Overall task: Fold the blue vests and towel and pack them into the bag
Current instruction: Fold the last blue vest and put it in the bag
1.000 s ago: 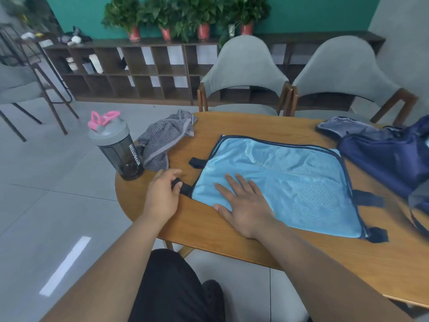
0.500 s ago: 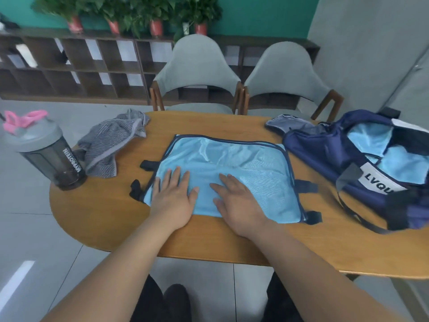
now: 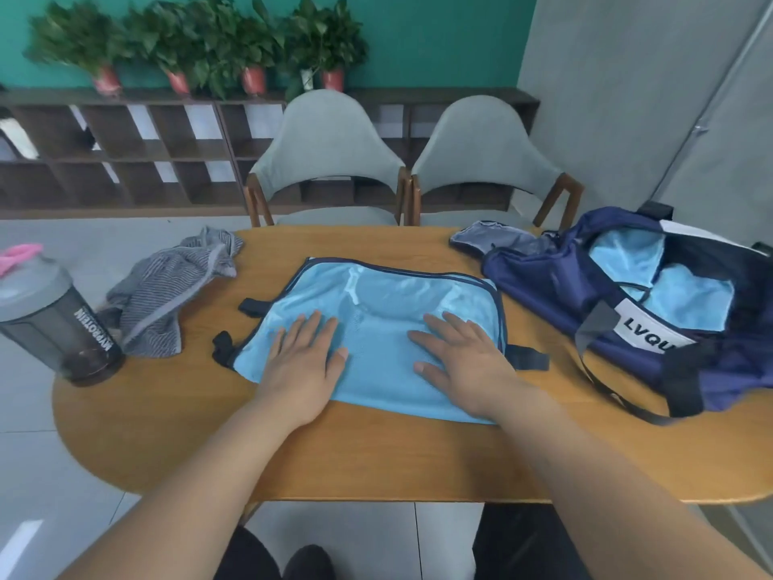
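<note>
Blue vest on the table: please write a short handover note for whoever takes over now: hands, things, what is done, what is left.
Left hand and right hand: both flat, pressing on the blue vest lying on the table.
Bag: open, at the right; light blue fabric already inside.
Grey striped towel: crumpled at the left, not folded.
To do: finish folding this vest, pack it, then fold and pack the towel.
</note>
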`<action>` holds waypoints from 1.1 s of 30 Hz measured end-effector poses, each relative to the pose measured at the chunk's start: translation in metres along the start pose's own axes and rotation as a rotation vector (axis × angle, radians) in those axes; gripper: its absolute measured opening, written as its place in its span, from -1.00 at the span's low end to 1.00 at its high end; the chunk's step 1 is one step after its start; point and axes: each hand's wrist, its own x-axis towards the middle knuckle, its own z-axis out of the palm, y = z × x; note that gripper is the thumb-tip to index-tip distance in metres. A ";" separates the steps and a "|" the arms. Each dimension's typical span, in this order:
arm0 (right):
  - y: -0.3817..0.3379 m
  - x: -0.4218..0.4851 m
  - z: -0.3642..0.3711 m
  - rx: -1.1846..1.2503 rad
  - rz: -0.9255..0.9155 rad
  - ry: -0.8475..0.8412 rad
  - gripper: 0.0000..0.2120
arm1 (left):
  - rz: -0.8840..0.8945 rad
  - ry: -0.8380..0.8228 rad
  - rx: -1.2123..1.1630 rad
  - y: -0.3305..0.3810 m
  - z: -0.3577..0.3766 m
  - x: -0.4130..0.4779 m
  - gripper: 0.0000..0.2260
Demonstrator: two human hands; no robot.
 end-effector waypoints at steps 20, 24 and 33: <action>0.003 0.001 0.008 0.226 0.148 0.080 -0.53 | 0.103 -0.168 0.093 -0.011 -0.006 -0.008 -0.32; 0.037 0.002 0.002 0.210 0.267 0.393 -0.66 | 0.316 -0.057 -0.115 0.041 0.000 -0.029 -0.37; 0.065 0.018 0.004 0.349 0.627 0.402 -0.49 | 0.496 -0.002 -0.343 0.091 0.028 -0.047 -0.53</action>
